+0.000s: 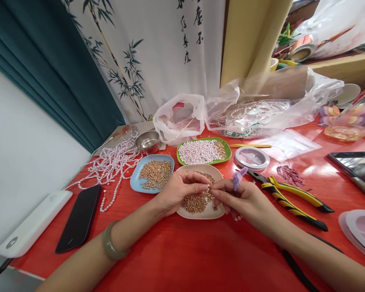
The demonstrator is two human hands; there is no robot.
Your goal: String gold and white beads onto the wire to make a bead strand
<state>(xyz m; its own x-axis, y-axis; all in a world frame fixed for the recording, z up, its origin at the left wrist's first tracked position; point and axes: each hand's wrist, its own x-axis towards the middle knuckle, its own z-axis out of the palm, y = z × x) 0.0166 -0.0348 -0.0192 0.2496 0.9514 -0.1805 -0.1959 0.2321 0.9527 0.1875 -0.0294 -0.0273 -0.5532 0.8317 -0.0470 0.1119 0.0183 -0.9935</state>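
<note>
My left hand (pixel 182 188) pinches a small white pearl bead (pixel 207 187) between thumb and fingertips. Tip to tip with it, my right hand (pixel 239 196) is closed in a pinch; whatever lies in its fingertips is too small to make out. A purple wrap (pixel 239 178) sits around a finger of that hand, and a few shiny beads (pixel 237 218) show beneath its curled fingers. Both hands are above a cream plate (pixel 182 213) holding gold beads (pixel 194 204), partly hidden by them. Left of it is a blue plate (pixel 134 182) of gold beads; behind, a green tray (pixel 230 153) holds white and some gold beads.
Yellow-black pliers (pixel 287 196) and a white spool (pixel 252 158) lie to the right. Strands of white beads (pixel 118 162), a metal bowl (pixel 147 142) and a black phone (pixel 79 219) are on the left. Plastic bags (pixel 182 117) stand behind on the red table (pixel 158 259).
</note>
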